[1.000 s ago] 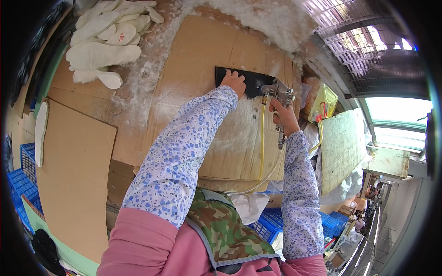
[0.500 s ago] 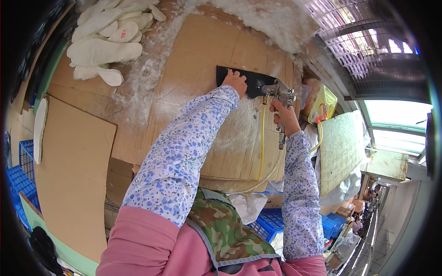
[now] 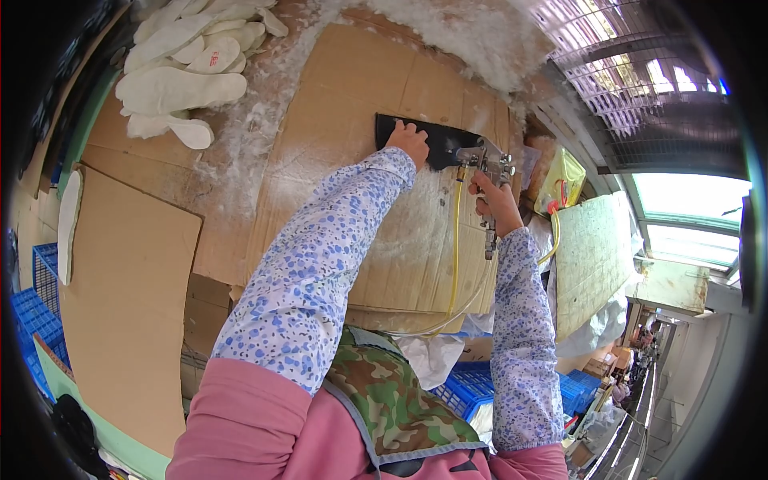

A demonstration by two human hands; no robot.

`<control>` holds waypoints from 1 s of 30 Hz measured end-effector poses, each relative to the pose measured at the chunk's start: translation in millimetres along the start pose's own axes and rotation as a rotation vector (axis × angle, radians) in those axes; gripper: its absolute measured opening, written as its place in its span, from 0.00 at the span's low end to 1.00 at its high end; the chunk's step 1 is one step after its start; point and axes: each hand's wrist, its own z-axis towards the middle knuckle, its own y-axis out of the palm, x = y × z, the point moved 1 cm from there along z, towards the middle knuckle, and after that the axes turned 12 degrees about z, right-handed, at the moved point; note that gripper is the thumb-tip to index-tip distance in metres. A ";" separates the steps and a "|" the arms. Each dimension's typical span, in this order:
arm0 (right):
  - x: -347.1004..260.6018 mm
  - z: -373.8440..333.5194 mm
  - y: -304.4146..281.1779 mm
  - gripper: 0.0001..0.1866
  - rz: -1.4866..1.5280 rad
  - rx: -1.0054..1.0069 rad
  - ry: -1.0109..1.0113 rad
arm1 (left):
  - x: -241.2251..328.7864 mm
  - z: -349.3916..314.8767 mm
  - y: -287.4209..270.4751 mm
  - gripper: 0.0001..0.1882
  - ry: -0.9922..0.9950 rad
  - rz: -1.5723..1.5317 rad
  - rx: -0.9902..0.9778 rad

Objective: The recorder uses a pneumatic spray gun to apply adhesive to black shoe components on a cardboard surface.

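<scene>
My right hand [image 3: 501, 207] is wrapped round the handle of a metal spray gun [image 3: 483, 158]. The gun's nozzle faces left, toward a long black flat piece [image 3: 454, 142] on the cardboard sheet [image 3: 358, 94]. At the black piece's left end, my left hand [image 3: 410, 145] has its fingers bent over it and holds it. Part of the piece is hidden behind that hand and the gun; its exact kind I cannot make out. A yellow hose [image 3: 457, 252] hangs from the gun toward me.
White insoles [image 3: 182, 90] are piled at the far left. Pale fluff [image 3: 468, 36] lies along the far edge. A brown board [image 3: 128, 304] leans at the left near a blue crate [image 3: 40, 320]. To the right are a yellow container [image 3: 562, 180], a stained panel [image 3: 592, 260] and a metal grille [image 3: 632, 72].
</scene>
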 end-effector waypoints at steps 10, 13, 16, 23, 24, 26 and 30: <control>5.8 -2.8 1.1 0.11 0.012 0.012 0.008 | 4.2 -4.5 7.3 0.13 0.008 0.036 0.031; 4.4 -1.7 1.4 0.10 0.002 0.016 0.009 | 3.5 -3.9 10.9 0.12 -0.022 0.080 0.110; 5.6 0.3 -4.4 0.10 -0.014 0.043 -0.006 | 5.7 -0.2 1.3 0.13 0.003 0.076 0.064; 3.9 3.1 -2.3 0.13 -0.053 -0.011 -0.022 | -2.3 1.3 8.6 0.20 0.021 0.109 0.067; 1.7 0.9 0.1 0.13 -0.063 -0.009 -0.021 | -3.2 1.2 9.5 0.21 0.024 0.125 0.053; 2.6 -0.9 0.2 0.14 -0.073 -0.004 -0.023 | -3.7 0.5 11.5 0.22 0.027 0.143 0.043; 10.6 -2.6 -26.3 0.05 -0.346 -0.052 -0.228 | 11.1 8.0 1.1 0.21 0.058 0.078 0.069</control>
